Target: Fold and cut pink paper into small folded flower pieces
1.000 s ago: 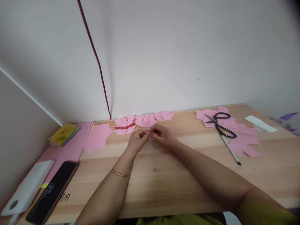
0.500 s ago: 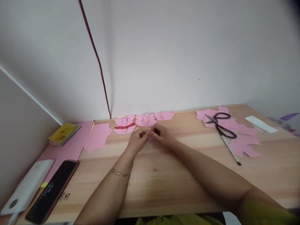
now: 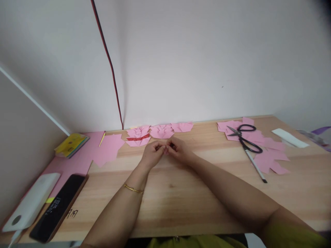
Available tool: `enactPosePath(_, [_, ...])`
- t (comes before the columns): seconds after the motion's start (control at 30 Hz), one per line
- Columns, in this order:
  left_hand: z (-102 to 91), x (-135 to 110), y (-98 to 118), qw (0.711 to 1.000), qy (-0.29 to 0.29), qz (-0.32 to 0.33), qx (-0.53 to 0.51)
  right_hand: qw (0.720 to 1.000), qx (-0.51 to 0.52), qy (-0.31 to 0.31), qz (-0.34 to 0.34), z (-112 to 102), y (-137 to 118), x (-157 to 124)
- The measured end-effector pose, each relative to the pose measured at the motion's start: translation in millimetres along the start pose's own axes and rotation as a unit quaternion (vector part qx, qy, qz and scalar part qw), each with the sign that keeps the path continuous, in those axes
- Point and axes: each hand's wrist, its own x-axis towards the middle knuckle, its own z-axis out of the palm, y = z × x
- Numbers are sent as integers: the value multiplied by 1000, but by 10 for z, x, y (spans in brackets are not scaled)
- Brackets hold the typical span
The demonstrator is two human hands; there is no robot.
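Note:
My left hand [image 3: 152, 154] and my right hand [image 3: 178, 149] meet fingertip to fingertip over the wooden table [image 3: 181, 193], near its far middle. Both are pinched shut on a small pink folded paper piece [image 3: 165, 147], almost wholly hidden between the fingers. A thin gold bangle [image 3: 132, 188] sits on my left wrist. Just beyond the hands, a row of folded pink paper shapes [image 3: 160, 131] lies against the wall, one with a red band.
Black scissors [image 3: 244, 137] and a pen [image 3: 254, 165] lie on pink paper scraps [image 3: 269, 156] at the right. A large pink sheet [image 3: 103, 151], a yellow pad [image 3: 71, 144], a black phone [image 3: 58, 206] and a white power bank [image 3: 31, 201] are at the left. A red cable [image 3: 111, 69] runs down the wall.
The fingertips have closed tighter together, so less of the pink piece shows. The hands stay in the same spot; the view shifted slightly.

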Motion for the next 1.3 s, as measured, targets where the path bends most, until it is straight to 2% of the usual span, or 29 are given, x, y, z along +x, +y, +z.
enactPosePath(0.27, [11, -5, -1, 998, 35, 42, 38, 1000, 23, -8, 5, -22, -8, 8])
enactPosePath(0.4, [14, 22, -67, 998, 64, 3, -25, 997, 78, -5, 13, -71, 7, 45])
enactPosePath(0.57, [25, 37, -90, 992, 79, -44, -87, 998, 53, 26, 35, -72, 19, 64])
enactPosePath(0.73, [51, 28, -62, 984, 61, -52, -157, 999, 51, -10, 14, -42, -19, 28])
enactPosePath(0.9, [46, 23, -69, 985, 31, -36, -168, 998, 60, -6, 28, -60, -22, 25])
enactPosePath(1.0, [43, 31, -106, 987, 40, -29, -156, 997, 74, -5, 38, -68, -11, 35])
enactPosePath(1.13, [59, 54, -176, 975, 58, -62, -206, 992, 116, -20, 54, -92, -15, 47])
enactPosePath(1.3, [67, 70, -188, 962, 89, -68, -248, 992, 96, -3, 81, -128, -26, 54])
